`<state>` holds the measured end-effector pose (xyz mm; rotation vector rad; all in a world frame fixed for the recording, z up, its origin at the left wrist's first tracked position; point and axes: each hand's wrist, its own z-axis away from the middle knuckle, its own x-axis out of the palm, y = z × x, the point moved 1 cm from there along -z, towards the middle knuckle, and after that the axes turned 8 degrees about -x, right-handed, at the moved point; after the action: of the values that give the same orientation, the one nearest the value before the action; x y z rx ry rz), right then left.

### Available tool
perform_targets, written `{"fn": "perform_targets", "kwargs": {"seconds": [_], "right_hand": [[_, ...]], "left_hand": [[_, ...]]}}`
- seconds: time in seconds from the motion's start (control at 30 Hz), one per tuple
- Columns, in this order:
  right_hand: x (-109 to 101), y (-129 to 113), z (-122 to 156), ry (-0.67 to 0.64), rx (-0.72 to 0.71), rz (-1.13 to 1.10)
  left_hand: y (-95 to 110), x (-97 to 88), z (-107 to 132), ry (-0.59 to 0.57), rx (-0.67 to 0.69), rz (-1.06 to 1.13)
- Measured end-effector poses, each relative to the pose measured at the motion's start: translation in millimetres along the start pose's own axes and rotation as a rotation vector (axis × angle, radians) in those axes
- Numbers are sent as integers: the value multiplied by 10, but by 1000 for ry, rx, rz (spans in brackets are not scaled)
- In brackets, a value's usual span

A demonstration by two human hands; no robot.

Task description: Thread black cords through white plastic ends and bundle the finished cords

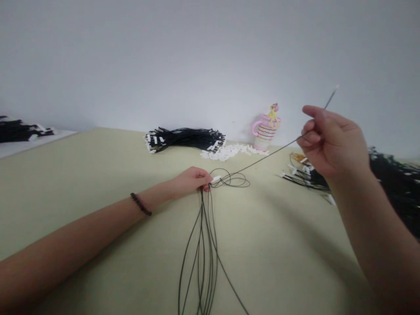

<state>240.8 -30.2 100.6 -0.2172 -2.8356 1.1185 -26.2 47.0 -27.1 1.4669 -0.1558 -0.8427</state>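
Note:
My left hand (193,180) is closed on a bundle of thin black cords (202,245) near the middle of the table. Beside its fingertips sits a small white plastic piece (215,179), with several loose cord loops (236,178) to its right. From there one black cord (267,156) runs taut up to the right. My right hand (328,140), raised above the table, pinches that cord. The cord's white-tipped end (336,89) sticks out above the hand. Below my left hand the cords hang toward the near edge of the view.
At the back lies a bundle of black cords with white ends (185,139). White small pieces (228,151) are heaped beside a pink striped cup (265,133). More black cords (393,183) lie at right, partly behind my right arm. Another pile (19,130) is at far left.

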Motion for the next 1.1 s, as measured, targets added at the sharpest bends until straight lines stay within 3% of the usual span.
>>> {"fn": "perform_targets", "kwargs": {"seconds": [0.2,0.47,0.57,0.73,1.1], "right_hand": [[55,99,34,7,-29,154],[685,876,667,-374,345,196],[786,1045,905,-441,343,270],[792,1128,1048,-462,261,427],[781,1132,1045,-455,248,453]], "left_hand": [[-7,0,5,14,-3,-3],[-20,15,-15,31,5,-15],[-6,19,-12,39,5,-41],[6,21,-16,52,-12,-63],[-9,17,-33,46,-13,-46]]}}
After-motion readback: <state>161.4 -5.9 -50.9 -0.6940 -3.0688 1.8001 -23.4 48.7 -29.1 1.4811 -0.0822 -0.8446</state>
